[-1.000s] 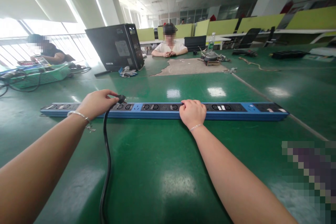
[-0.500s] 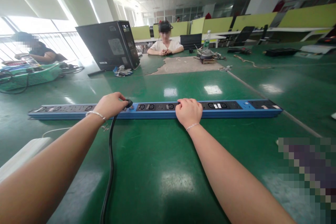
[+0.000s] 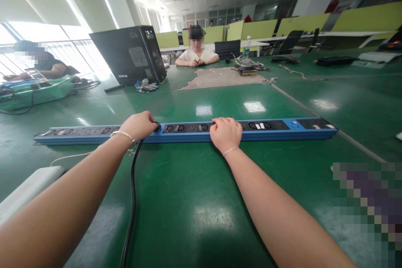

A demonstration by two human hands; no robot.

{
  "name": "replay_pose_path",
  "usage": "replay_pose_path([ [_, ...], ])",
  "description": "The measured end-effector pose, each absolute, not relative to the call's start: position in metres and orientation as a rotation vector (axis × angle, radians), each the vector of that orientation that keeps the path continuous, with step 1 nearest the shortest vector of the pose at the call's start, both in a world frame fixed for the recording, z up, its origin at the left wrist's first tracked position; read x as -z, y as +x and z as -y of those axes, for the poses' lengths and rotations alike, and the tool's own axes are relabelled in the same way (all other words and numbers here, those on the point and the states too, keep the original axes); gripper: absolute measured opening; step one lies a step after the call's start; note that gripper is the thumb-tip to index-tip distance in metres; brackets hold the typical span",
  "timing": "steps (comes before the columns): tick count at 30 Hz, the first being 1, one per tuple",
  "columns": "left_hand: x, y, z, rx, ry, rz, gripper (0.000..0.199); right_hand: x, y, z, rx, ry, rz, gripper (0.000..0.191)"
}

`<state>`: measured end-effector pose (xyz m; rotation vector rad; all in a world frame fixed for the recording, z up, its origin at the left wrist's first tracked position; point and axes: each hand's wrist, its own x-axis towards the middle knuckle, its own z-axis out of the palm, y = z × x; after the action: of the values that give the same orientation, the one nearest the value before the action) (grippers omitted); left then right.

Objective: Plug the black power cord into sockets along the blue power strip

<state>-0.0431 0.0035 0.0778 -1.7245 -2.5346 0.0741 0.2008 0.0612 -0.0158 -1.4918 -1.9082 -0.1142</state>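
A long blue power strip [image 3: 270, 135] with black socket panels lies crosswise on the green table. My left hand [image 3: 138, 126] is closed on a black plug [image 3: 157, 126], held low over the strip by a blue section left of its middle. Whether the plug sits in a socket cannot be seen. From under that hand a black cable [image 3: 133, 192] runs down toward me. My right hand [image 3: 226, 133] wraps over the strip right of the middle, its fingers on the far edge and covering part of the sockets.
A black computer case [image 3: 125, 56] stands at the back left, with gloves [image 3: 146, 86] beside it. A green basket [image 3: 47, 93] holds cables farther left. A white box-like object [image 3: 29, 190] lies near my left forearm. One person [image 3: 197, 52] sits across the table, another at far left.
My left hand has moved a little to the right with the plug, which now sits lower over the blue section. The right hand and the strip have stayed in place.
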Motion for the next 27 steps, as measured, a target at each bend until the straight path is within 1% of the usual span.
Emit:
replay_pose_path([
  [10, -0.072, -0.038, -0.005, -0.161, -1.748, 2.500, 0.036, 0.017, 0.200, -0.061, 0.118, -1.477, 1.889, 0.032],
  [16, -0.066, -0.032, 0.007, -0.069, -1.712, 2.466, 0.040, 0.016, 0.200, -0.061, 0.112, -1.489, 1.895, 0.032],
  [23, -0.074, -0.038, -0.007, -0.134, -1.785, 2.474, 0.033, 0.014, 0.201, -0.060, 0.096, -1.498, 1.917, 0.033],
  [27, -0.071, -0.039, -0.004, -0.065, -1.775, 2.452, 0.034, 0.013, 0.201, -0.060, 0.077, -1.504, 1.918, 0.033],
])
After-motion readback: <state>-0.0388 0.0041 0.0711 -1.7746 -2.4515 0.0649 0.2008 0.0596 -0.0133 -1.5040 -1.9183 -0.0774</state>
